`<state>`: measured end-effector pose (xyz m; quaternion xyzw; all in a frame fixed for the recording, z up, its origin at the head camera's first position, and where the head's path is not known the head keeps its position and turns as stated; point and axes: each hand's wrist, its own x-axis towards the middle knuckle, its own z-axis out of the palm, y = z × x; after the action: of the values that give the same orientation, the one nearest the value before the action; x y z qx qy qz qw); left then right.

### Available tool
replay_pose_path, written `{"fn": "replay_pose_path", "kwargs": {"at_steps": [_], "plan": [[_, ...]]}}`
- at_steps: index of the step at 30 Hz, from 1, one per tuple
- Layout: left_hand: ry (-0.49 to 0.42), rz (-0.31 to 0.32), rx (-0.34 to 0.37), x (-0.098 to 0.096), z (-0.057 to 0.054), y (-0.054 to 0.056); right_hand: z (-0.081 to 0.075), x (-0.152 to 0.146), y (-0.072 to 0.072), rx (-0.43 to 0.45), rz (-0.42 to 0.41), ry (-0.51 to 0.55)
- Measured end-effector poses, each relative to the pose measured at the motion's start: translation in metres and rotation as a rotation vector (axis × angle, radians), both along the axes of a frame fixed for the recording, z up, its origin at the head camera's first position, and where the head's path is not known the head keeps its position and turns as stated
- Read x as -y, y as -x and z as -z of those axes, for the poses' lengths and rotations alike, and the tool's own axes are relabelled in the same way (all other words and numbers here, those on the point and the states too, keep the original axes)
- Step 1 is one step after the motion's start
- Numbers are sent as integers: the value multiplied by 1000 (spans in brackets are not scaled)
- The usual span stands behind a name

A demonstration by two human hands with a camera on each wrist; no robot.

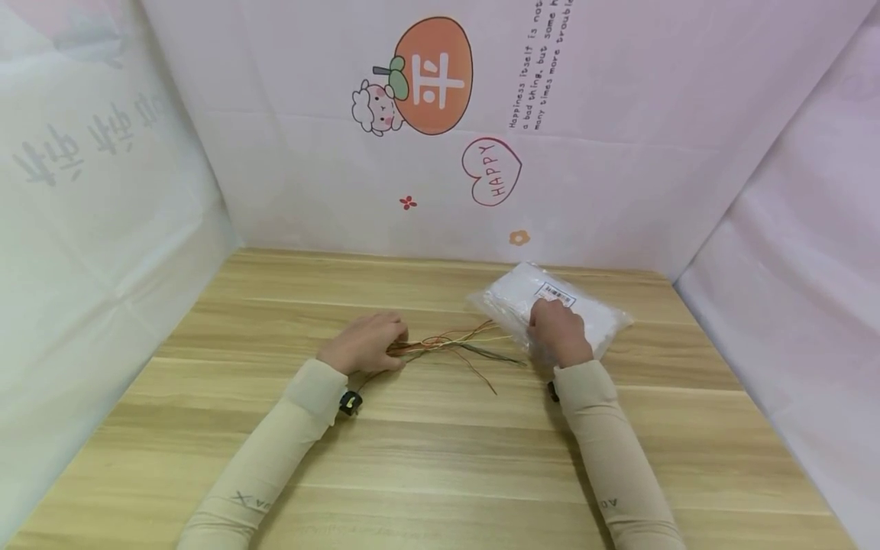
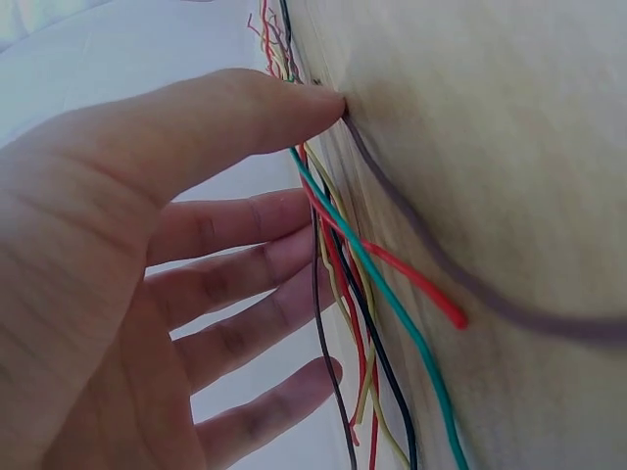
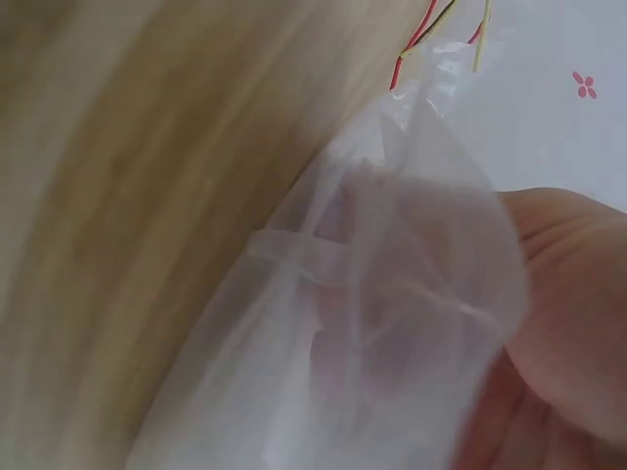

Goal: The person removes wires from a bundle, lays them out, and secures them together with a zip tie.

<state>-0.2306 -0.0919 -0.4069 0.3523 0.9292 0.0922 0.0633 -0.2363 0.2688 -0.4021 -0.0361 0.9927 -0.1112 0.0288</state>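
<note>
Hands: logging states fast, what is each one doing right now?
Left hand: open, straight fingers resting on the wires.
Right hand: gripping the plastic bag.

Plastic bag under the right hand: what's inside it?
The plastic bag looks filled with something white and carries a barcode label; what the contents are cannot be told. The right hand covers its near end, beside the coloured wires.

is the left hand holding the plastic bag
No, the left hand rests on the coloured wires; the right hand is the one on the plastic bag.
</note>
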Motion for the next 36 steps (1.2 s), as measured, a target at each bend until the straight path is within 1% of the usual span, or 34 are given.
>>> {"fn": "replay_pose_path", "kwargs": {"at_steps": [4,9,13,17,23,27,31,34,36], "plan": [[-4,-4,11,-1,-1,-2,1,1,-1,17,1,-7],[-10,-5,16,-1,0,-3,1,3,0,16,6,-12],[-6,-4,21,0,1,-4,1,3,-1,23,-13,-29],[1,-9,29,-1,-1,-5,-2,2,-2,15,-33,3],[0,-7,31,-1,-4,-5,-7,-2,0,-82,-55,152],[6,-9,33,-1,-3,-5,-10,-2,0,-139,-85,232],[3,-10,37,0,-2,-5,-13,-2,2,-243,-121,260],[-2,-12,45,0,-2,-5,-18,-4,2,-309,-126,268],[-5,-14,48,0,-1,-4,-24,-4,1,-333,-117,280]]}}
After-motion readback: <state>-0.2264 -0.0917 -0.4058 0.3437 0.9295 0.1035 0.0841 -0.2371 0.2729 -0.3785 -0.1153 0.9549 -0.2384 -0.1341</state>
